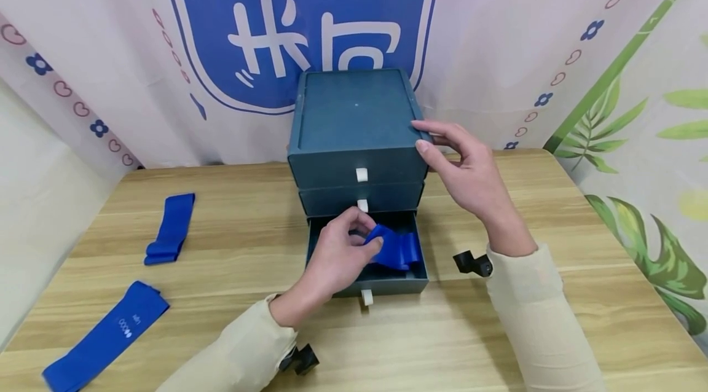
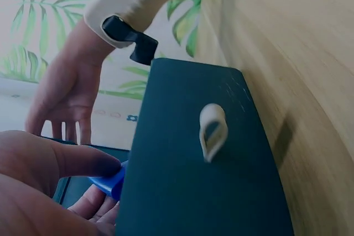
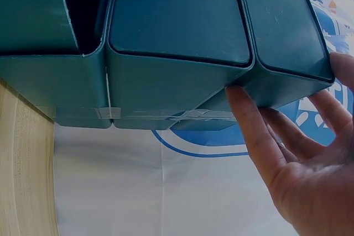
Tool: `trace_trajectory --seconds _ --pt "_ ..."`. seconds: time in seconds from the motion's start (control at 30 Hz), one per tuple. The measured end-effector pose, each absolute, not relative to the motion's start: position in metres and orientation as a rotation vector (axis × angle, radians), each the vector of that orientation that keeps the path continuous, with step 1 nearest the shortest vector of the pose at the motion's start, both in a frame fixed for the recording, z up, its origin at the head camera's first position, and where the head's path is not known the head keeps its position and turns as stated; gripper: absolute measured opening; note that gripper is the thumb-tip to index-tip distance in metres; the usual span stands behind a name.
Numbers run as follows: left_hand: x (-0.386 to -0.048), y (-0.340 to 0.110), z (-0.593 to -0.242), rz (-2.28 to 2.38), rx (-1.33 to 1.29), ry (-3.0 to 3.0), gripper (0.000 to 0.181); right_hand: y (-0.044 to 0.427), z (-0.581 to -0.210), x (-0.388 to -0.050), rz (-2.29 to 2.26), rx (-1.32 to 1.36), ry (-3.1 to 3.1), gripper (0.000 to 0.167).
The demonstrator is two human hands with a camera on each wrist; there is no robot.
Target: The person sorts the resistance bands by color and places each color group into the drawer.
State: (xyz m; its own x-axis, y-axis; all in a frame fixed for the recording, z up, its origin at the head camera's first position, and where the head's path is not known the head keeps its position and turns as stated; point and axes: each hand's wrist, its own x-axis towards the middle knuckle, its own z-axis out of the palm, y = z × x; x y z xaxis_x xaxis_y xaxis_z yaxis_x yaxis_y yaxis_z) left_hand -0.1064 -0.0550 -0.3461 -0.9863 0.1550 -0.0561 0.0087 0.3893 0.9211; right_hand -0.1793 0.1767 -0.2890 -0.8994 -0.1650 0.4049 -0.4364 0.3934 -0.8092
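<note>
A dark teal three-drawer box stands at the back of the table, its bottom drawer pulled out. Inside that drawer lies a folded blue resistance band. My left hand reaches into the drawer and pinches the band's left end between thumb and fingers. In the left wrist view the thumb presses on the blue band, partly hidden behind the drawer front. The fingers of my right hand touch the top right edge and side of the box, as the right wrist view also shows.
Two more blue bands lie on the table at the left: a short folded one and a longer one with white print. White pull tabs stick out from the drawers. A printed curtain hangs behind the table.
</note>
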Motion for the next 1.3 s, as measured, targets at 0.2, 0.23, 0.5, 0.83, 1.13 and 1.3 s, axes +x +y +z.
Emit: trace_trajectory --seconds 0.2,0.23,0.5,0.83,1.13,1.3 --pt "-0.11 -0.065 -0.351 1.627 0.088 2.523 0.013 0.177 -0.29 -0.179 1.511 0.529 -2.393 0.037" --pt "-0.11 -0.067 -0.351 1.626 0.081 2.522 0.013 0.177 -0.29 -0.179 1.512 0.531 -2.391 0.037" --pt "-0.117 -0.08 -0.351 1.566 0.018 2.527 0.018 0.177 -0.29 -0.18 1.514 0.536 -2.382 0.037" --pt "-0.116 -0.085 -0.353 1.363 0.12 2.701 0.023 0.176 -0.29 -0.18 1.517 0.541 -2.381 0.037" --pt "-0.111 -0.086 -0.358 1.058 0.377 2.985 0.028 0.176 -0.29 -0.18 1.514 0.537 -2.379 0.037" --pt "-0.109 -0.085 -0.359 0.741 0.49 3.148 0.033 0.177 -0.289 -0.179 1.509 0.533 -2.387 0.037"
